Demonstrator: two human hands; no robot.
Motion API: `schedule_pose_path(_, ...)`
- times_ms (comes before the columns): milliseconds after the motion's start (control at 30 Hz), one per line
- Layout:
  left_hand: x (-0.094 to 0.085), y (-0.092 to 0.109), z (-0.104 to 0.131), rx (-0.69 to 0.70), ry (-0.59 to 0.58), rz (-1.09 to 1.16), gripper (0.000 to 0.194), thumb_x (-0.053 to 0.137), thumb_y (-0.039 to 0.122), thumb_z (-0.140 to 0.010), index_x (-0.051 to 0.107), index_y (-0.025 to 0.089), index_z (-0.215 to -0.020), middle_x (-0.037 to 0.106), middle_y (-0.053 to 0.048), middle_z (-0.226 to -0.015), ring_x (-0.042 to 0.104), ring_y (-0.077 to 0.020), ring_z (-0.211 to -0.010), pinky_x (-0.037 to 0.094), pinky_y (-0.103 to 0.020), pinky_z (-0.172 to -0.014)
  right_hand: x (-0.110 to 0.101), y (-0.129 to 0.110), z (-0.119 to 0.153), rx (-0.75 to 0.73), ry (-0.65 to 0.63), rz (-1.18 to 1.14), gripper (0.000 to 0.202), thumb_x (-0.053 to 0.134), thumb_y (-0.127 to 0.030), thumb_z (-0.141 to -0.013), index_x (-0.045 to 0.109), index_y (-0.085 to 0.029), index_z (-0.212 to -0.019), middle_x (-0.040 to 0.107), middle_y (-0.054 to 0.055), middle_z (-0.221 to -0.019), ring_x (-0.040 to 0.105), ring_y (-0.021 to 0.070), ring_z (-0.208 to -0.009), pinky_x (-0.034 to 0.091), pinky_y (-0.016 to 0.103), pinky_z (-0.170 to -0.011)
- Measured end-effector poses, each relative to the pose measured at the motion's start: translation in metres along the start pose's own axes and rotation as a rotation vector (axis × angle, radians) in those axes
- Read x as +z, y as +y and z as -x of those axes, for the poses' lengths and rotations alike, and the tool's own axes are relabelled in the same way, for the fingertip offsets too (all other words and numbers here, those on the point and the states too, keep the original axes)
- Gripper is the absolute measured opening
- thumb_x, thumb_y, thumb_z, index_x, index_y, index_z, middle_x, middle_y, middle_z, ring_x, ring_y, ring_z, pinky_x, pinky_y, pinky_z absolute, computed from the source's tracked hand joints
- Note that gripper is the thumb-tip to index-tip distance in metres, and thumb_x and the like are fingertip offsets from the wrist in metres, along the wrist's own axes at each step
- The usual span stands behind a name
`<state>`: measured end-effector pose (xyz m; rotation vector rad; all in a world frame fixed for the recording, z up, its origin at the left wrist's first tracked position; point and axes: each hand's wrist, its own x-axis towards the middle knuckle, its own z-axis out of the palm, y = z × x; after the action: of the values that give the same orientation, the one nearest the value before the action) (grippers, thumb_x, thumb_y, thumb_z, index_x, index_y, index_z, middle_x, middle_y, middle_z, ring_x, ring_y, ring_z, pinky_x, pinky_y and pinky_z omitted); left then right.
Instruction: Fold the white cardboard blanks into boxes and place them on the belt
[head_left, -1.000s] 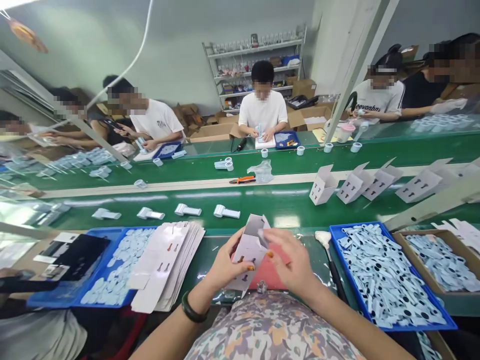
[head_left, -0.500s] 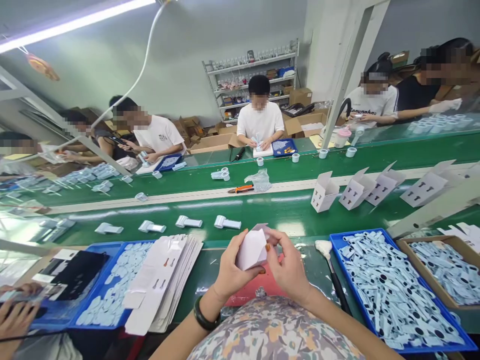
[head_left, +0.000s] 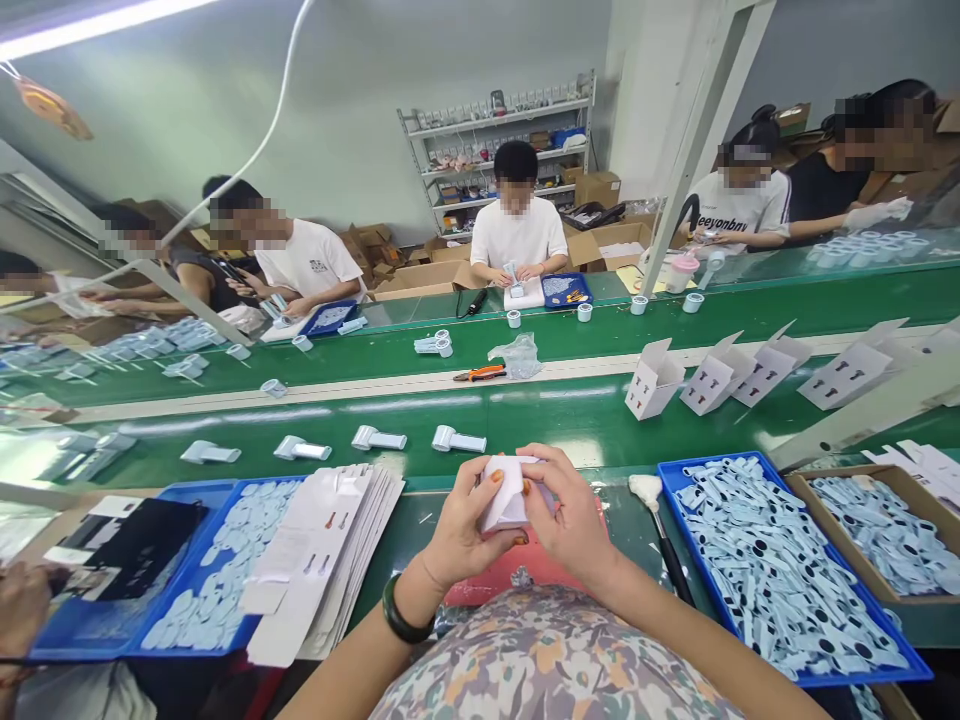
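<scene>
A small white cardboard box is between my hands, above a red patch on the bench. My left hand grips its left side, thumb underneath and fingers at the upper edge. My right hand closes on the right side, with its fingertips on the flaps at the end facing me. The box's far side is hidden. Left of my hands lies a stack of flat white printed cartons. On the right, a white-headed tool with a black handle rests on the bench.
A blue tray of pale blue parts and a cardboard tray stand right. Another blue tray is left. Open white boxes and pale blue devices stand on the green conveyor. A neighbour's hand is far left.
The box has been turned in my hands so its flap end faces me. My left fingers have moved onto its upper edge. The neighbour's hand at far left has shifted left.
</scene>
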<state>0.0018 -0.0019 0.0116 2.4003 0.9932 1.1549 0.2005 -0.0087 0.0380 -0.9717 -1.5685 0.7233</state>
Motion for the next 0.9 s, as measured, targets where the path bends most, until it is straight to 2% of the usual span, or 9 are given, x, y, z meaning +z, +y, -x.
schedule_pose_path(100,-0.005,0.003,-0.005,-0.068,-0.034,-0.036,0.064,0.078,0.049,-0.088,0.05,0.033,-0.144,0.053,-0.014,-0.135,0.063,-0.031,-0.121,0.059,-0.045,-0.093,-0.005,0.002,0.001,0.04,-0.038,0.032,0.027,0.053,-0.027,-0.099,0.074,-0.027,-0.115,0.069,0.01,-0.129,0.068,0.0246,-0.119,0.058,0.042,-0.101)
schedule_pose_path(167,-0.008,0.004,-0.007,-0.049,0.021,0.006,0.061,0.078,0.05,-0.088,0.054,0.032,-0.14,0.056,-0.013,-0.131,0.065,-0.0287,-0.115,0.06,-0.042,-0.09,-0.009,0.004,0.001,0.053,-0.054,-0.068,0.035,0.046,-0.036,-0.105,0.067,-0.029,-0.132,0.065,0.01,-0.139,0.064,0.0258,-0.129,0.055,0.044,-0.107)
schedule_pose_path(267,-0.01,0.009,-0.01,-0.015,0.151,0.084,0.061,0.077,0.051,-0.09,0.052,0.033,-0.142,0.059,-0.012,-0.127,0.064,-0.028,-0.113,0.058,-0.043,-0.091,-0.013,0.005,0.002,0.029,-0.135,-0.183,0.068,0.043,-0.061,-0.105,0.028,-0.032,-0.164,0.044,0.013,-0.164,0.048,0.0299,-0.149,0.047,0.05,-0.118)
schedule_pose_path(367,-0.007,0.018,-0.011,-0.119,0.174,0.159,0.059,0.074,0.061,-0.089,0.058,0.03,-0.136,0.059,-0.013,-0.127,0.061,-0.0292,-0.114,0.056,-0.043,-0.091,-0.01,0.003,0.004,-0.034,-0.197,-0.088,0.098,0.043,-0.078,-0.096,-0.001,-0.03,-0.169,0.029,0.017,-0.171,0.04,0.0346,-0.153,0.044,0.055,-0.119)
schedule_pose_path(467,0.002,0.028,-0.01,-0.299,0.168,0.395,0.059,0.06,0.073,-0.092,0.065,0.026,-0.128,0.061,-0.012,-0.121,0.062,-0.0286,-0.109,0.055,-0.044,-0.091,-0.005,0.001,0.008,-0.109,-0.189,0.078,0.091,0.033,-0.076,-0.1,-0.002,-0.029,-0.169,0.034,0.018,-0.166,0.043,0.0364,-0.147,0.043,0.059,-0.117)
schedule_pose_path(533,0.008,0.037,-0.011,-0.417,0.222,0.607,0.055,0.056,0.072,-0.094,0.069,0.025,-0.118,0.062,-0.011,-0.12,0.062,-0.0285,-0.109,0.055,-0.043,-0.091,-0.005,0.001,0.01,-0.159,-0.185,0.166,0.086,0.03,-0.073,-0.101,0.001,-0.029,-0.17,0.041,0.019,-0.158,0.046,0.0371,-0.142,0.045,0.06,-0.113)
schedule_pose_path(633,0.01,0.051,-0.018,-0.606,0.254,0.882,0.045,0.066,0.061,-0.091,0.07,0.024,-0.115,0.062,-0.011,-0.13,0.062,-0.03,-0.114,0.055,-0.041,-0.092,-0.006,0.004,0.014,-0.223,-0.164,0.233,0.091,0.032,-0.076,-0.099,0.0,-0.028,-0.17,0.043,0.021,-0.15,0.051,0.0382,-0.132,0.049,0.06,-0.105)
schedule_pose_path(767,0.004,0.063,-0.034,-0.768,0.205,1.183,0.065,0.077,0.04,-0.084,0.055,0.029,-0.144,0.064,-0.009,-0.134,0.066,-0.0231,-0.1,0.055,-0.032,-0.083,-0.012,0.006,0.014,-0.253,-0.172,0.266,0.089,0.033,-0.074,-0.1,0.0,-0.028,-0.17,0.041,0.021,-0.149,0.053,0.0377,-0.126,0.051,0.058,-0.101)
schedule_pose_path(900,0.005,0.063,-0.041,-0.813,0.187,1.305,0.057,0.08,0.03,-0.079,0.061,0.024,-0.132,0.068,-0.007,-0.116,0.065,-0.0193,-0.088,0.051,-0.027,-0.075,-0.018,0.008,0.01,-0.299,-0.177,0.297,0.088,0.036,-0.072,-0.101,0.003,-0.028,-0.17,0.044,0.019,-0.146,0.052,0.0368,-0.126,0.051,0.056,-0.101)
